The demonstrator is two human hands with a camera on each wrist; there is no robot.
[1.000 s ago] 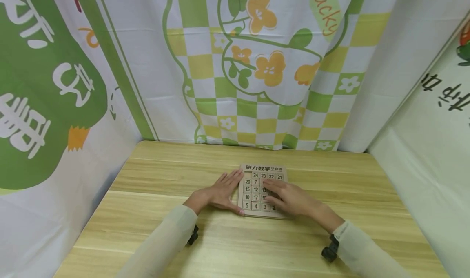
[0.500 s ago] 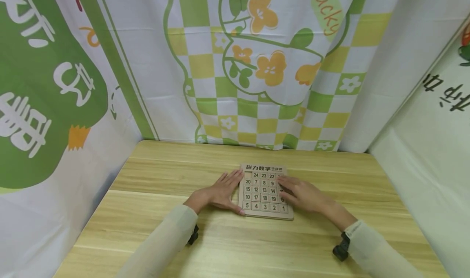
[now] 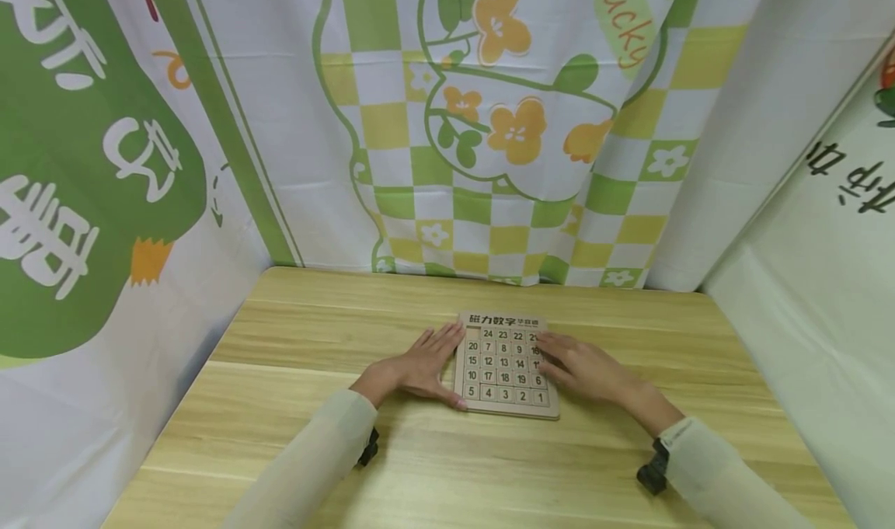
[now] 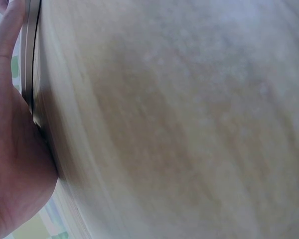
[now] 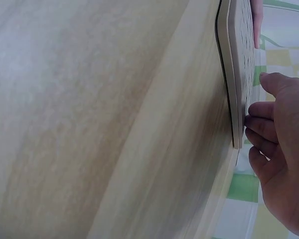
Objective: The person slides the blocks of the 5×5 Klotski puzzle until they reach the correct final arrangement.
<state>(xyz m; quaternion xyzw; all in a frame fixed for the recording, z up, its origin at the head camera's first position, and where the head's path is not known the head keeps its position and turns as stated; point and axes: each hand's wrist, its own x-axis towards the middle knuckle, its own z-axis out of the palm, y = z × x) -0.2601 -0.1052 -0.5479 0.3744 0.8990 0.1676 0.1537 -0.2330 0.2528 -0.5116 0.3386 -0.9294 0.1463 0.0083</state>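
Observation:
A wooden number sliding puzzle [image 3: 513, 414] lies flat on the table [image 3: 336, 443], its numbered tiles in rows under a printed heading. The top-left slot of its grid holds no tile. Along its left edge lies my left hand [image 3: 419, 367], fingers extended at the upper side and thumb at the lower left corner. My right hand [image 3: 587, 367] is at the right edge, its fingertips over the right-hand tiles and partly covering some. In the right wrist view, the fingers of the right hand [image 5: 284, 149] are loosely bent at the puzzle's edge [image 5: 233, 74], thumb apart above it.
A white curtain [image 3: 513, 226] with green and yellow checks and flowers hangs at the table's back edge. Printed cloth walls [image 3: 105, 280] stand at both sides. Each wrist carries a small black device [image 3: 653, 467].
My right hand has moved right from the middle of the puzzle to its right edge, uncovering several tiles. The left hand and the puzzle stay in place.

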